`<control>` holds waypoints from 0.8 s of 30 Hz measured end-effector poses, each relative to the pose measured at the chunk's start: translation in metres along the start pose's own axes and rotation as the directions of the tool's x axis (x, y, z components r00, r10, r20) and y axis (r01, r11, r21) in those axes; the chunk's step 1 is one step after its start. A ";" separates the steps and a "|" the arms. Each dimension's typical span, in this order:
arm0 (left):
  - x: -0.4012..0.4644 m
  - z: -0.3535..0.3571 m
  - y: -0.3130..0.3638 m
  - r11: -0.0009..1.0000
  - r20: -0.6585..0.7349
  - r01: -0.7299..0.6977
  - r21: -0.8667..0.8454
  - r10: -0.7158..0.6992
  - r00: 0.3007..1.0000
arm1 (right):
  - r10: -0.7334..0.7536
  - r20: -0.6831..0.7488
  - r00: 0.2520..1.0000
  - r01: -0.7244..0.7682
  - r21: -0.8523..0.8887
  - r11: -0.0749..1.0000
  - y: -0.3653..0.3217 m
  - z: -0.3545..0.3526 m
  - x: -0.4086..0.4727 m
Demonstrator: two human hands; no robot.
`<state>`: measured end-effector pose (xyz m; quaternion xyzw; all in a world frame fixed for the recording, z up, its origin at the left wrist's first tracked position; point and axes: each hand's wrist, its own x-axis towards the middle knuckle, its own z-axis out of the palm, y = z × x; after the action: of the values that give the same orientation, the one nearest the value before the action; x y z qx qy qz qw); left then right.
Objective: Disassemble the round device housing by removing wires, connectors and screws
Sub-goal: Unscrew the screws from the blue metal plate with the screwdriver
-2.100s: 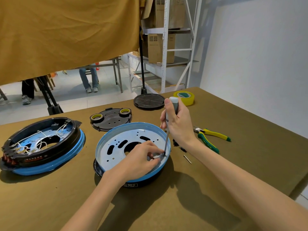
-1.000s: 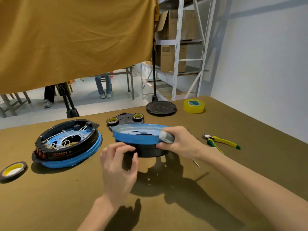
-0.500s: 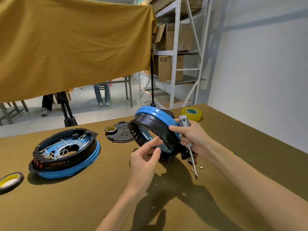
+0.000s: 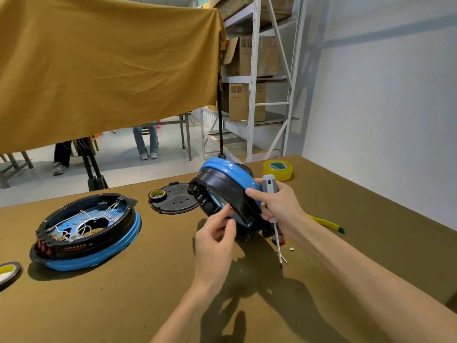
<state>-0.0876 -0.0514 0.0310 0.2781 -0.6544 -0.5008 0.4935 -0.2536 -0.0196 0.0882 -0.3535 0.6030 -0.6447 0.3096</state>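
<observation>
A round blue-and-black housing (image 4: 223,184) stands tilted on its edge above the table, its open black side facing left. My right hand (image 4: 277,203) holds its right rim and also grips a grey-handled screwdriver (image 4: 269,185), whose shaft points down at the table. My left hand (image 4: 217,233) touches the housing's lower black rim with thumb and fingertips. A second housing (image 4: 86,231) with white wires and copper coils lies flat at the left.
A black cover plate (image 4: 175,201) carrying a tape roll (image 4: 157,193) lies behind the housing. Yellow tape (image 4: 277,169) sits at the back right, green-yellow pliers (image 4: 326,222) at the right, another tape roll (image 4: 7,271) at the left edge. Small screws (image 4: 291,249) lie by the screwdriver tip.
The housing lay flat with the screwdriver on a screw. Both hands have since lifted and tipped it up on edge, and the right hand kept the screwdriver.
</observation>
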 end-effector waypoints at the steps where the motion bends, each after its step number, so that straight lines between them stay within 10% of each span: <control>1: -0.001 -0.005 0.000 0.996 -0.002 0.078 -0.049 -0.078 0.997 | -0.058 -0.012 0.998 0.057 -0.073 0.996 0.002 0.004 -0.004; 5: -0.003 -0.037 0.002 0.744 0.187 0.513 -0.428 -0.483 0.856 | -0.234 0.100 0.967 0.251 -0.239 0.938 0.013 0.024 -0.021; 15: -0.003 -0.071 -0.017 0.602 0.080 0.670 -0.434 -0.715 0.695 | 0.106 0.540 0.835 0.144 -0.401 0.905 0.023 0.069 -0.049; 24: 0.015 -0.112 -0.034 0.587 0.137 0.763 -0.272 -0.761 0.634 | -0.193 0.236 0.952 0.251 -0.250 0.935 0.001 0.051 -0.034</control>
<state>0.0065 -0.1187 0.0065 0.4500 -0.3880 -0.7589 0.2665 -0.1920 -0.0201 0.0853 -0.5248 0.6075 -0.5444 0.2433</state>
